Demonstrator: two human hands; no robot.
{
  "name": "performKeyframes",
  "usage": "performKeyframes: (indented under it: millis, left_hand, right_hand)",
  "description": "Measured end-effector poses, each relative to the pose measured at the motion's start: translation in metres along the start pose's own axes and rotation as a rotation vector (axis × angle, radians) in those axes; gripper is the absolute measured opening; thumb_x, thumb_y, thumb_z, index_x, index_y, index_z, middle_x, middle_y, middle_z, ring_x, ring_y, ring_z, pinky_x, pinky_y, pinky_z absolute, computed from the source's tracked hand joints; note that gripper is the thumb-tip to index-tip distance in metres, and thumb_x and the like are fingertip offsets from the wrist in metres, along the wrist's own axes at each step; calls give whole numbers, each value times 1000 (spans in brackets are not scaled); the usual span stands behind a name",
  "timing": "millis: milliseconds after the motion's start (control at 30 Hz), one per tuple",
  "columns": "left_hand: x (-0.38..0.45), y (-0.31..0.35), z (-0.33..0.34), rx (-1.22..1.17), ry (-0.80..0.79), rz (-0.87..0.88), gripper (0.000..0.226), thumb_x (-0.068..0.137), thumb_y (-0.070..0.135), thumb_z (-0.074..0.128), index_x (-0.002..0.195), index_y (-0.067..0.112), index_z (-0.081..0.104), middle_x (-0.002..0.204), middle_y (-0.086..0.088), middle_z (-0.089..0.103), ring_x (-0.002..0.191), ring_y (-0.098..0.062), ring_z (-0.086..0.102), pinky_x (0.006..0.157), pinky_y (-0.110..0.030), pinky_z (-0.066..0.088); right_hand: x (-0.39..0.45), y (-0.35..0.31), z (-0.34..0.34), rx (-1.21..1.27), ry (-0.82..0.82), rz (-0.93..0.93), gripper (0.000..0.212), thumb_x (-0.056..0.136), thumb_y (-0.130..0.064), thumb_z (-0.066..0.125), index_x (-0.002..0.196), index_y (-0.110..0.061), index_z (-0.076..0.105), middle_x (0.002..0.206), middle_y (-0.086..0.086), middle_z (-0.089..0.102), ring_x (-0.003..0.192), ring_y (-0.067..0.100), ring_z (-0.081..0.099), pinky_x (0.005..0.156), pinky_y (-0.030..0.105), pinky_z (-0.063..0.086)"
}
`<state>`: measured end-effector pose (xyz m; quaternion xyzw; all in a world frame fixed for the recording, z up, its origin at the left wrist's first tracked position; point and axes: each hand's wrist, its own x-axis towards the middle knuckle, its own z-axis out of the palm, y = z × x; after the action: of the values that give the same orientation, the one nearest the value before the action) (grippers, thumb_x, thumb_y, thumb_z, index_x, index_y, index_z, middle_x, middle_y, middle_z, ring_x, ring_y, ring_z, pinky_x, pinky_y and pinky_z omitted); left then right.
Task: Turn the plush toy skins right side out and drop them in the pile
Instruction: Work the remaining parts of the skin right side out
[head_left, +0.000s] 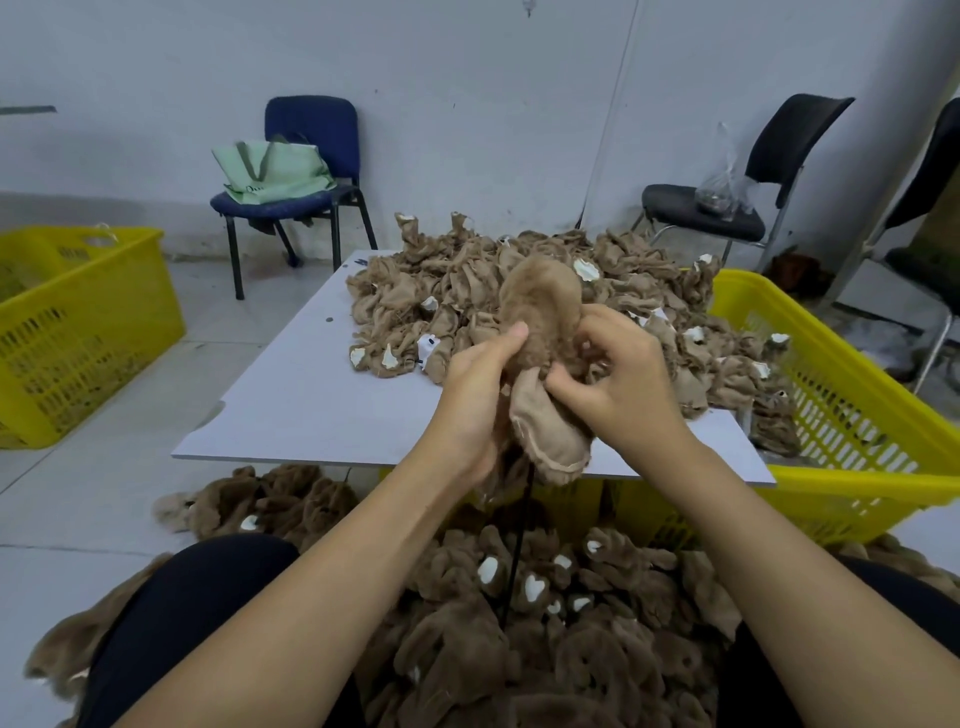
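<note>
At far left you have a yellow crate (78, 332) on the floor, then a blue chair (306, 171) with a green bag (270, 169) whose printed writing is too small to read. Your left hand (475, 387) grips the plush toy skin (543, 364) above the desk (311, 410), fingers curled round it; your right hand (608, 374) pinches its furry half. Finished skins (545, 623) are heaped on the floor near your knees, unturned ones (519, 291) far on the desk

A blue chair (317, 156) against the pale wall holds a green tote bag (272, 171). A black chair (748, 171) carries a clear plastic bag (724, 182). Yellow crates stand left (78, 332) and right (857, 415) of the white worktop (311, 405).
</note>
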<state>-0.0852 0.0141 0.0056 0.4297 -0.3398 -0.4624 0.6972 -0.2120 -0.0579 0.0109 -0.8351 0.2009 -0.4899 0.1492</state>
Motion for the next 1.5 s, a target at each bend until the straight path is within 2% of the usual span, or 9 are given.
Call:
performKeyframes:
  millis: [100, 233, 400, 533, 667, 900, 1100, 1300, 1500]
  left_hand:
    - [0, 12, -10, 140, -188, 108, 25, 90, -4, 46, 105, -4, 66, 93, 2, 65, 73, -3, 62, 62, -16, 48]
    - [5, 20, -19, 604, -319, 309, 28, 90, -7, 65, 82, 19, 57, 86, 11, 49, 77, 1, 50, 70, -18, 42]
    - [8, 18, -26, 565, -116, 444, 18, 89, -3, 72, 102, -11, 62, 100, -26, 65, 90, -27, 63, 82, -51, 54]
    - [12, 22, -28, 579, 25, 492, 21, 86, 4, 73, 99, -10, 64, 96, -28, 66, 93, -45, 62, 82, -61, 53]
    - [12, 19, -23, 605, 140, 533, 26, 83, 7, 72, 67, 2, 52, 63, -9, 50, 61, -12, 45, 55, -27, 41]
    - [14, 18, -21, 560, 44, 458, 29, 76, -3, 67, 64, -3, 40, 65, -20, 34, 64, -18, 33, 59, -36, 29]
    - [10, 24, -26, 662, -241, 406, 26, 82, -12, 67, 85, 12, 57, 85, 3, 47, 76, -5, 51, 71, -19, 44]
    - [13, 27, -35, 709, -82, 558, 35, 73, -3, 68, 66, 26, 49, 64, 18, 49, 61, 1, 42, 60, -13, 34]
    - [20, 30, -40, 561, 184, 632, 21, 82, -7, 74, 71, -10, 57, 68, -22, 57, 64, -13, 53, 57, -26, 47]
  right_hand:
    - [5, 4, 0, 20, 200, 117, 21, 78, 1, 68, 68, -3, 50, 66, 4, 50, 63, 15, 45, 58, 24, 37]
    - [7, 0, 4, 202, 270, 219, 26, 80, 6, 62, 67, -11, 46, 63, -7, 44, 59, 5, 40, 58, 16, 34]
    - [12, -4, 3, 285, 133, 155, 18, 83, 3, 65, 79, -12, 56, 72, -6, 54, 64, 4, 51, 61, 18, 42]
    - [12, -3, -3, 367, -91, 129, 18, 90, -16, 73, 107, -19, 68, 99, -3, 70, 92, 11, 68, 81, 21, 54]
    - [19, 1, -8, 329, -249, 191, 24, 83, -13, 82, 104, -12, 71, 99, 2, 74, 94, 13, 71, 82, 23, 56]
    - [25, -3, -7, -16, -130, 22, 13, 75, 2, 74, 70, 0, 63, 67, 8, 62, 65, 16, 57, 57, 23, 42]
    - [28, 4, 1, 139, 80, 315, 19, 73, 9, 60, 59, 1, 49, 54, 13, 43, 52, 8, 34, 52, 21, 29]
    - [30, 6, 0, 466, -209, 418, 26, 90, -6, 67, 64, -5, 61, 62, 6, 54, 61, 15, 51, 60, 29, 42]
    - [31, 16, -14, 947, -519, 440, 29, 82, -13, 78, 110, -15, 74, 110, 11, 74, 103, 26, 71, 85, 27, 56]
